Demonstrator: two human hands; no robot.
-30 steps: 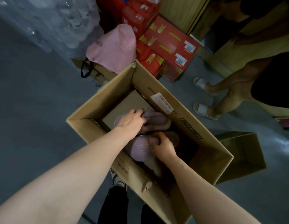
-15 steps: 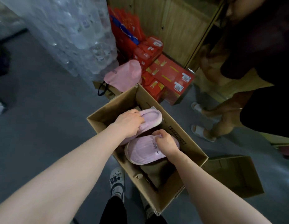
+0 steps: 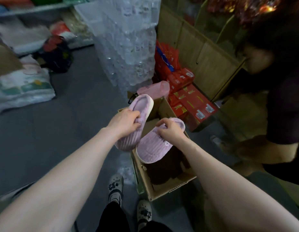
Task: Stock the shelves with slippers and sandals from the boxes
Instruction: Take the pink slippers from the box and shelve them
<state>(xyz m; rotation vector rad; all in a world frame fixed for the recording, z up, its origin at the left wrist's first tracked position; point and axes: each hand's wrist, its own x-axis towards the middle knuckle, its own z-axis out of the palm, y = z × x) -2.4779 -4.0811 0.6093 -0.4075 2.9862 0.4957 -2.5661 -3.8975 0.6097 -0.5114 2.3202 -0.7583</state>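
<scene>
Left hand (image 3: 124, 122) pinches one lilac slipper (image 3: 137, 121) at mid-length; right hand (image 3: 171, 130) pinches the second slipper (image 3: 153, 148), both above the open cardboard box (image 3: 163, 190)

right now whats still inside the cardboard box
Inside the cardboard box only a dark maroon mass shows; whether it is footwear cannot be told. The lilac slipper in the right hand covers the rest.
</scene>
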